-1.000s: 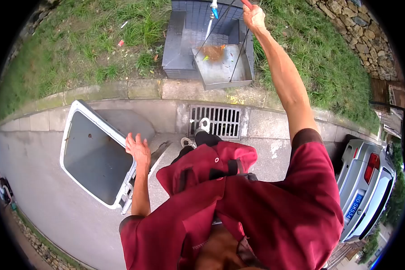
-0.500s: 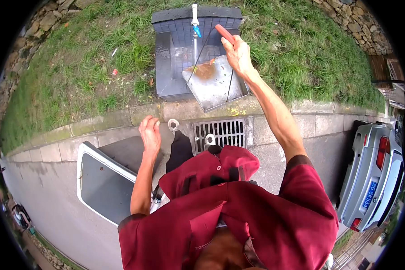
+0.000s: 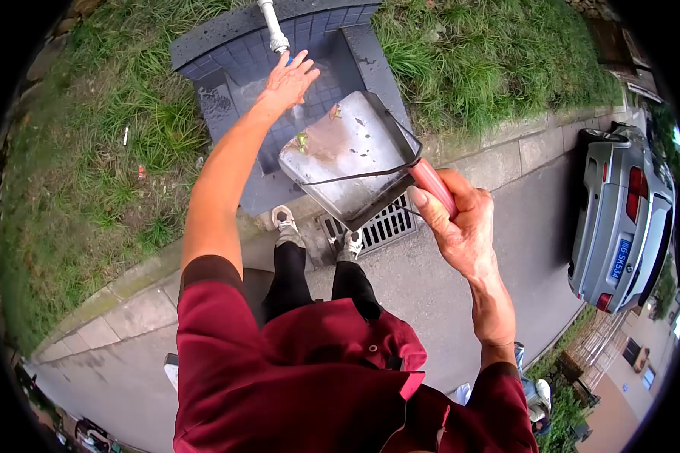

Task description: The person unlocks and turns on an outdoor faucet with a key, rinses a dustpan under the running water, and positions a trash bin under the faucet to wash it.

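My right hand [image 3: 461,226] is wrapped round the pink handle [image 3: 434,187] of a metal dustpan [image 3: 355,143]. The dustpan is tilted, with a patch of brownish water and some leaf bits on its pan. Dark wire struts join handle and pan. My left hand [image 3: 287,84] reaches to the white tap pipe [image 3: 275,30], fingers stretched and spread over the blue tap lever [image 3: 289,60]. Most of the lever is hidden behind the fingers. Below the hand, a faint stream of water shows above the tiled basin [image 3: 227,98].
A drain grate [image 3: 385,226] lies in the pavement beside my shoes. Grass [image 3: 151,128] flanks the basin, with a stone kerb [image 3: 136,311] along it. A silver car [image 3: 619,219] is parked at the right. Behind me at lower right, part of another person [image 3: 538,400] shows.
My left hand has risen from low beside my leg to the tap. The right hand has brought the dustpan handle down towards me, turning the pan. The view has shifted closer to the basin.
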{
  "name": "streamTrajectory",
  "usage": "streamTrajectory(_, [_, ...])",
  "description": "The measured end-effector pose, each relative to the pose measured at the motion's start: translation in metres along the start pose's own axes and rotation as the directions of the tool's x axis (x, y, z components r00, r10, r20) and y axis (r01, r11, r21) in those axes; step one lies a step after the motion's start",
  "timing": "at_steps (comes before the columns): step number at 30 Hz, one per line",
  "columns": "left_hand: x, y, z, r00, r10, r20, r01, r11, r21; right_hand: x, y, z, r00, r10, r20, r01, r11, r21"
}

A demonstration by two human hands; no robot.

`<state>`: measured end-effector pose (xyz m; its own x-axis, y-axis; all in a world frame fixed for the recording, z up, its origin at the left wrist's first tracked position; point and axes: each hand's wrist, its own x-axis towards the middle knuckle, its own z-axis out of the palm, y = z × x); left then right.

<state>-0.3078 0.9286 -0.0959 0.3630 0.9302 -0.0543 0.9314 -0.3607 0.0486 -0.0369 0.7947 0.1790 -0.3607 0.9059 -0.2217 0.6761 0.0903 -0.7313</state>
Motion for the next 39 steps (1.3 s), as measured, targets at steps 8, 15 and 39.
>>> streamTrajectory(8, [0.054,-0.022,0.037,0.988,0.077,0.132,-0.067,0.994,-0.084,0.021,-0.017,-0.009,0.989,0.107,0.101,-0.13,0.96,0.249])
streamTrajectory(15, [0.06,-0.017,0.03,0.993,0.024,0.118,-0.007,0.99,-0.141,0.051,-0.033,-0.011,0.922,0.362,0.137,-0.382,0.791,0.478])
streamTrajectory(39, [0.071,-0.03,0.022,0.957,0.106,0.271,-0.046,0.974,-0.22,0.127,-0.06,0.032,0.959,0.27,0.088,-0.231,0.562,0.794])
